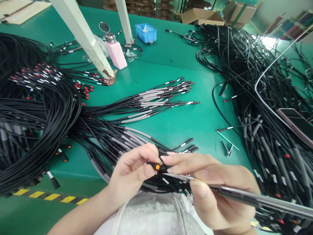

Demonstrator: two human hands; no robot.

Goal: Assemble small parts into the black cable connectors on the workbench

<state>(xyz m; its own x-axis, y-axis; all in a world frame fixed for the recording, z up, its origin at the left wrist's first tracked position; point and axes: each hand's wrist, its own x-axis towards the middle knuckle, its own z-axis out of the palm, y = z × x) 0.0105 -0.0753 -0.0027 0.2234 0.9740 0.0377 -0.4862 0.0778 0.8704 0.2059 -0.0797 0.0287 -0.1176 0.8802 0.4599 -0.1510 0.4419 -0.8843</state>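
My left hand (132, 171) pinches a black cable connector (152, 165) with an orange end between thumb and fingers. In my right hand (225, 182) is a slim utility knife (237, 195); its narrow silver blade points left, just beside the connector. The right index and middle fingertips reach close to the connector, and whether they touch it I cannot tell. Below and behind both hands lies a bundle of black cables (105, 130) with grey corrugated sleeves and white labels. A second sleeved group (151, 98) fans out farther back on the green table (171, 124).
Thick cable coils (56, 130) fill the left side, and a tangled cable heap (244, 65) covers the right. A phone (295, 122) rests there. Nail clippers (228, 150) lie nearby. Farther back are a white post (83, 36), a pink bottle (116, 54) and a blue bin (146, 33).
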